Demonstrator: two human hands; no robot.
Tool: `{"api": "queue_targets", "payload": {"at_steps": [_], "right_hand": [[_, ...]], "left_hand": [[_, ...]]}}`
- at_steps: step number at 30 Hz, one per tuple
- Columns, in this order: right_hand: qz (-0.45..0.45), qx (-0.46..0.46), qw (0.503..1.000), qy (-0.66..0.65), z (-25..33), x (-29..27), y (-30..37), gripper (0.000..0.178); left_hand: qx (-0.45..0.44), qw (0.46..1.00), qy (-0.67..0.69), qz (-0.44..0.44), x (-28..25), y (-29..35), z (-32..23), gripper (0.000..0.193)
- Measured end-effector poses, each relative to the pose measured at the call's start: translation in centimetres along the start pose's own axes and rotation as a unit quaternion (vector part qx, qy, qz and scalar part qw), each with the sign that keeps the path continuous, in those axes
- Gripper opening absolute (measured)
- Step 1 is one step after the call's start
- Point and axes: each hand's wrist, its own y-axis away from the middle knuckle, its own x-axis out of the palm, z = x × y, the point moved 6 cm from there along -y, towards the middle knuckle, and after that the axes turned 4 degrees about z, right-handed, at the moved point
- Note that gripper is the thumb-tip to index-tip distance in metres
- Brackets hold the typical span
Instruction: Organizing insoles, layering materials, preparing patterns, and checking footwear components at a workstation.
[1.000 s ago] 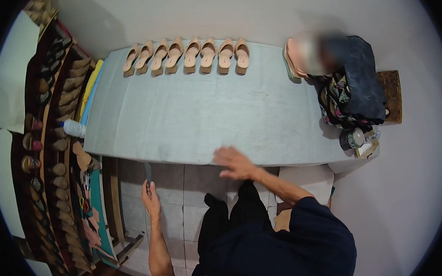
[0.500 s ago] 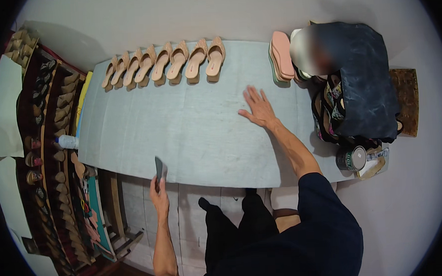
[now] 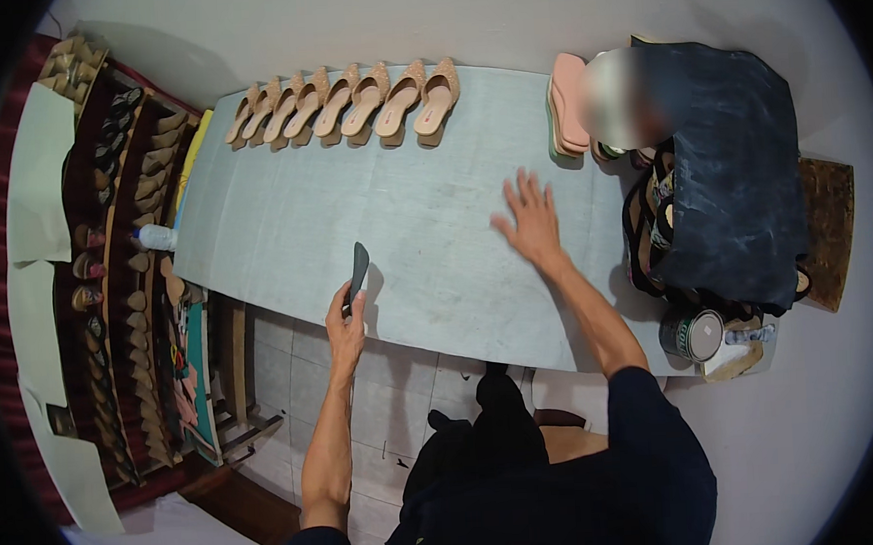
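My left hand [image 3: 345, 322] is closed around the lower end of a slim, dark grey shoe sole [image 3: 359, 262], held upright near the table's front edge. Its fingers wrap the piece, with the curved upper end sticking out above them. My right hand [image 3: 533, 223] hovers at or just over the pale grey tabletop [image 3: 425, 234], fingers spread and slightly blurred, nothing in it. Whether its palm touches the surface I cannot tell. Along the far edge stand several beige heeled mules [image 3: 400, 112] in a row, heels toward me.
Pink-topped stacked soles [image 3: 570, 103] stand at the far right, beside strappy sandals partly under a dark blue sheet [image 3: 738, 178]. A round tin [image 3: 694, 336] sits at the near right corner. On the left are a plastic bottle [image 3: 155, 238] and a shoe rack [image 3: 113, 319].
My left hand has risen from below the table edge to over it, carrying the sole. My right hand stays spread, shifted slightly, and the whole view has turned a little.
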Motion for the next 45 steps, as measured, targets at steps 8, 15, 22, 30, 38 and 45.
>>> {"api": "queue_targets", "payload": {"at_steps": [8,15,22,30,38,45], "right_hand": [[0.163,-0.387,0.869,-0.261,22.0,7.9,12.2,0.068],[0.145,-0.294,0.922,-0.204,12.5,4.3,15.1,0.063],[-0.002,0.064,0.997,0.040,-4.9,-2.3,10.7,0.073],[0.273,-0.390,0.852,-0.219,21.7,1.1,23.5,0.065],[0.223,-0.213,0.932,-0.188,22.4,2.9,18.2,0.067],[0.238,-0.232,0.883,-0.331,29.8,6.0,19.3,0.025]], "left_hand": [[-0.021,0.999,-0.018,-0.029,-1.5,2.3,0.8,0.046],[-0.008,1.000,-0.009,0.009,1.4,1.9,0.4,0.046],[-0.006,0.999,0.020,0.043,3.5,2.7,1.4,0.047],[0.005,0.999,-0.009,0.031,1.3,2.3,0.3,0.046],[0.036,0.999,-0.013,0.009,-2.6,2.4,3.0,0.046],[0.076,0.997,-0.026,0.013,-6.0,-2.1,2.9,0.041]]}}
